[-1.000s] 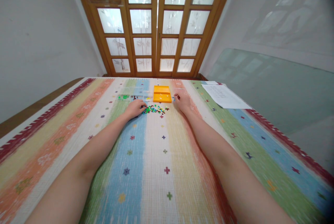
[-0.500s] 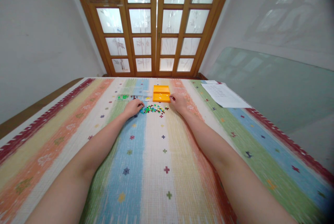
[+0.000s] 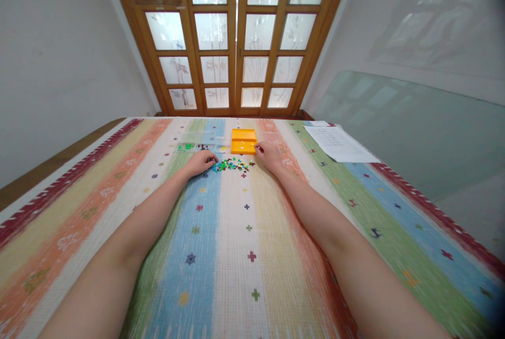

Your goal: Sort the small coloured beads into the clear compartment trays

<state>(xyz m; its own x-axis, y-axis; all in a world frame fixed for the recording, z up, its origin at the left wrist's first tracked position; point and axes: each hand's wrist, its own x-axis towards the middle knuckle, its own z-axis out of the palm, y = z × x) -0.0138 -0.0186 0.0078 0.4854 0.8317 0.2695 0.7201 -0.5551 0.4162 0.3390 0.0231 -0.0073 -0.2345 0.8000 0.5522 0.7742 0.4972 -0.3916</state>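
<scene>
A loose pile of tiny coloured pieces (image 3: 233,164), green, blue, yellow and dark brown, lies on the cloth between my hands. My left hand (image 3: 200,162) rests at the pile's left edge, its fingers curled together; what they hold, if anything, is hidden. At the right front corner of an open yellow box (image 3: 243,147), my right hand (image 3: 270,156) has thumb and fingertips pinched, with a small dark spot between them too tiny to name. A few pale bits lie inside the yellow box. Left of it, a clear divided tray (image 3: 179,150) holds green pieces (image 3: 187,147), dark pieces and yellow ones.
A striped, patterned tablecloth (image 3: 236,233) covers the table. Printed white paper (image 3: 339,144) lies at the right rear. Beyond the far edge are wooden glazed doors (image 3: 236,55), and a greenish glass panel (image 3: 394,133) leans by the right wall.
My right hand has shifted very slightly to the left, still by the yellow box's corner. My left hand stays at the pile's edge.
</scene>
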